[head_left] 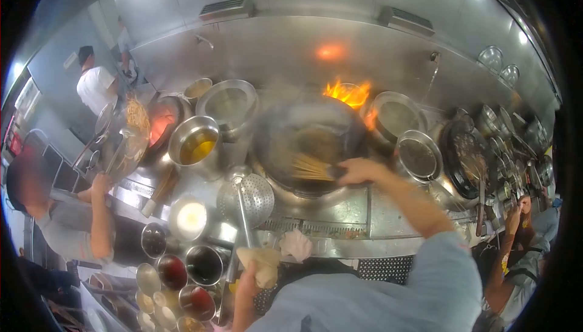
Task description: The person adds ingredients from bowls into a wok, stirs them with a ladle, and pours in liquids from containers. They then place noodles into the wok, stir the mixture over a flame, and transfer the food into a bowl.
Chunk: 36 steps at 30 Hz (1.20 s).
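Note:
A large dark wok sits on the burner at the centre, its inside blurred by steam. My right hand is closed at the wok's right front edge on a bamboo brush, whose bristles lie inside the wok. Near the counter's front edge, my left hand is closed on a folded beige cloth. Just beyond the cloth, a perforated ladle rests on the steel counter with its long handle pointing towards me.
Flames rise behind the wok. Metal pots and a strainer pot flank it. Sauce containers stand at the front left. A person at the left handles a pan; other people work at the right and back left.

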Available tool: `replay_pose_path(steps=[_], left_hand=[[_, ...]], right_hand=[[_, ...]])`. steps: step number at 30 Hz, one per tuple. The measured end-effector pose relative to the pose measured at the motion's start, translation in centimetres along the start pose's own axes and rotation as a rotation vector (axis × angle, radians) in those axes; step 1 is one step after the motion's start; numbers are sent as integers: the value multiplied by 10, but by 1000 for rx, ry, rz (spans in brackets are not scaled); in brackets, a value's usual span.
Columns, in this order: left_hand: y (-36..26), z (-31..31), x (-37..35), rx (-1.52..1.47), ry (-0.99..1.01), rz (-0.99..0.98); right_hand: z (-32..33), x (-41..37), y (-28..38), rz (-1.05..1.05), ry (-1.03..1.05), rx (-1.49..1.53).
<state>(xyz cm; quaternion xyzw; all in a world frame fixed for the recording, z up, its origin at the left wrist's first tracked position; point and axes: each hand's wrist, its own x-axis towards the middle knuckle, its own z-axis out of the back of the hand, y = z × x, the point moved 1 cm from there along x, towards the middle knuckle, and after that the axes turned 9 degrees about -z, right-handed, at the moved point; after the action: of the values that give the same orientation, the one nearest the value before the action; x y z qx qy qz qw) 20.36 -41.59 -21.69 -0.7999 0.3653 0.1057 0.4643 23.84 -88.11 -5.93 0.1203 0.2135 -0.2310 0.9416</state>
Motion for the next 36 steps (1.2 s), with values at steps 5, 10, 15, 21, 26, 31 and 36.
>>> replay_pose_path(steps=[5, 10, 15, 21, 26, 31, 36], left_hand=[[-27, -44, -29, 84, -110, 25], [-3, -32, 12, -47, 32, -63], [3, -10, -9, 11, -135, 25], [10, -14, -36, 27, -42, -45], [3, -15, -21, 89, -26, -64], [-8, -32, -45, 213, -154, -111], [-9, -26, -42, 17, -163, -118]], right_hand=[[105, 35, -37, -215, 71, -305], [43, 83, 51, -105, -10, 253], [5, 36, 27, 112, -35, 6], [83, 86, -13, -159, 73, -425], [51, 62, 90, 29, -125, -119], [13, 85, 86, 11, -85, 275], [20, 32, 12, 141, -43, -284]])
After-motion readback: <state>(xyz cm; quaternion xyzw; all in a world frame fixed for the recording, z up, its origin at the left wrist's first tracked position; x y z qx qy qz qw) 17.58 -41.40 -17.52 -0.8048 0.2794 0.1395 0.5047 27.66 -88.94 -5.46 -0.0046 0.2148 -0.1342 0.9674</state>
